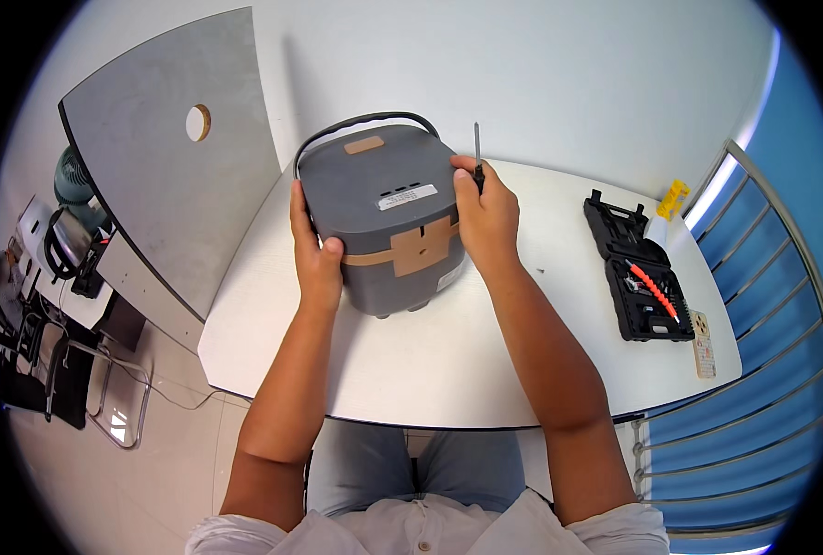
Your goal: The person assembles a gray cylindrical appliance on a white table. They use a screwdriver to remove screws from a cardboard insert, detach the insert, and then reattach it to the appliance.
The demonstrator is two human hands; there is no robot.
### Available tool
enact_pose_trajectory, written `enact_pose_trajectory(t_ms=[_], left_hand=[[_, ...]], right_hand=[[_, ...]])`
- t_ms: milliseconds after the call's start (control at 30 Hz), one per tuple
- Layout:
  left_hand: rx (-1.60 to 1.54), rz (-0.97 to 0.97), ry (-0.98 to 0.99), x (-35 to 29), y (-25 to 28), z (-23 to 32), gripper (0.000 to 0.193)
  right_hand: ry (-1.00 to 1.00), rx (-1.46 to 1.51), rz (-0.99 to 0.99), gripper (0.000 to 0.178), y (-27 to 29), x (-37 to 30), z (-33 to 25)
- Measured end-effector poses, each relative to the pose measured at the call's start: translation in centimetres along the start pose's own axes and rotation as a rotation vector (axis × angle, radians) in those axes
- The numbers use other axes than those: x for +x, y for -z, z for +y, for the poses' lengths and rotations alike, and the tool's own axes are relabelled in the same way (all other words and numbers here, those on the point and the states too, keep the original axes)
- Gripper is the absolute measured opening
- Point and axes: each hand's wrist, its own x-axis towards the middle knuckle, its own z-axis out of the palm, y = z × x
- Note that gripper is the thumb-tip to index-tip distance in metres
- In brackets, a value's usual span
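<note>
The grey cooker (351, 190), in the frame's upper centre over the worktop (411, 370), looks stiff, fairly heavy and slippery; its sides or carry handle (374, 117) should suit. The left hand (317, 268) clasps one side; the right hand (490, 217), gripping a screwdriver (478, 171), braces the other.

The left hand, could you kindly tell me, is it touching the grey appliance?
Touching: the head view shows the left hand with its thumb against the front left corner of the grey appliance, no gap between.
</note>
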Motion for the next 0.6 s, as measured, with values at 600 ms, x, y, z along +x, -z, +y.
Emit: enact_pose_trajectory(t_ms=[600], left_hand=[[-0.370,0.081,0.234,0.6,1.4,1.6,0.078]], right_hand=[[0.254,0.228,-0.256,0.037,0.5,-0.9,-1.6]])
